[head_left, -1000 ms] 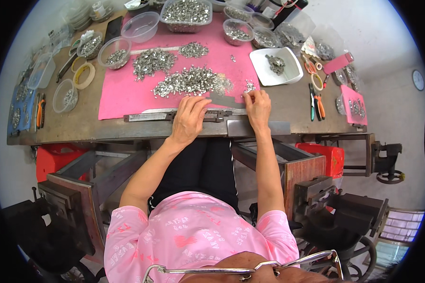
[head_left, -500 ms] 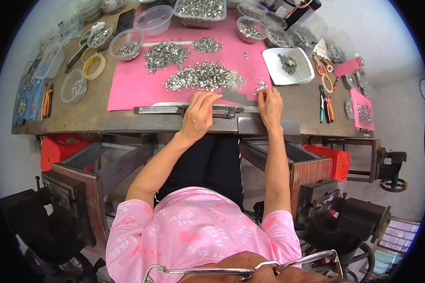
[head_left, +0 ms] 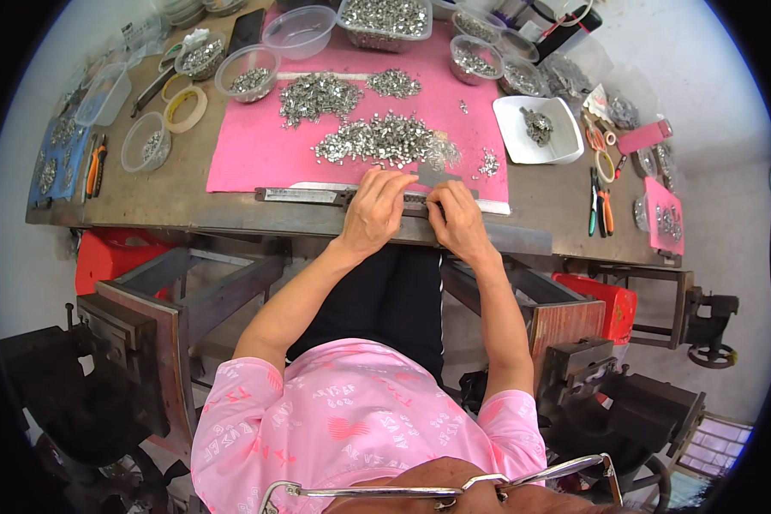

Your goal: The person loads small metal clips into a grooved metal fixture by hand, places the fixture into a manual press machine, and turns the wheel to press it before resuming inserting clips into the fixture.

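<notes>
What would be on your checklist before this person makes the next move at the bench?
1. Left hand at the caliper-like tool: ok, it covers part of it.
2. Right fingers holding a piece: cannot tell, the grip is hidden.
3. Main heap of metal pieces on the pink mat: ok, within its edges.
4. All pieces gathered together: not ok, a few strays lie apart.
5. White tray upright: ok, with pieces inside.
6. Orange-handled pliers at right, away from the hands: ok.
</notes>
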### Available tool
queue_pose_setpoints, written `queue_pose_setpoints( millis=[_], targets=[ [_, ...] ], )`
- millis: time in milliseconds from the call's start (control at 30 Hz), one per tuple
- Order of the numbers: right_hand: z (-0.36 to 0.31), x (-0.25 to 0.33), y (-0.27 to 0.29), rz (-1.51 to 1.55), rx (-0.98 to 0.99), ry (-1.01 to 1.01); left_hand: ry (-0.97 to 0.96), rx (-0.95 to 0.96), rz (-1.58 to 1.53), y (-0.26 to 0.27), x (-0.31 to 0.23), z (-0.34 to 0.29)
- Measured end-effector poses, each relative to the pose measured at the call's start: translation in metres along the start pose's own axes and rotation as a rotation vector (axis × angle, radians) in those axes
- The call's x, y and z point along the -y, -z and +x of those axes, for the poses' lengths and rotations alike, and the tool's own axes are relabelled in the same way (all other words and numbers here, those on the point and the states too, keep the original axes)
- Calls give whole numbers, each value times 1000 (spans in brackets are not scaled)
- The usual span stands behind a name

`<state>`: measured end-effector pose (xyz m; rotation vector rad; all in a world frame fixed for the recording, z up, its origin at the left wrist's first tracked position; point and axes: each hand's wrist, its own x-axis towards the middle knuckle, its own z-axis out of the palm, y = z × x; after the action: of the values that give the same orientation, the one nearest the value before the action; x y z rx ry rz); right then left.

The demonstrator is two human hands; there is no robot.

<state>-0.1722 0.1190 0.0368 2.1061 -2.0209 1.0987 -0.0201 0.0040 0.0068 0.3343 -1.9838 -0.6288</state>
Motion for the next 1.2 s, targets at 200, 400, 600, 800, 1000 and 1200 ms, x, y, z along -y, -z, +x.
queue_pose_setpoints(
  millis=[200,400,600,800,1000,1200],
  targets=[
    [2,0,2,-8,30,39,-3,18,-3,0,5,-4],
    [-4,-1,-4,299,-44,-331,174,100,-146,39,-2,8],
    [-12,-6,-12,348,-140,-340,456,511,502,89,32,-2],
    [-14,-5,-14,356,-158,-378,404,632,439,72,12,2],
    [-12,-2,-16,325,-172,-361,202,594,299,56,2,0],
    [4,3,-8,267,-122,-385,266,281,196,93,36,19]
  ],
)
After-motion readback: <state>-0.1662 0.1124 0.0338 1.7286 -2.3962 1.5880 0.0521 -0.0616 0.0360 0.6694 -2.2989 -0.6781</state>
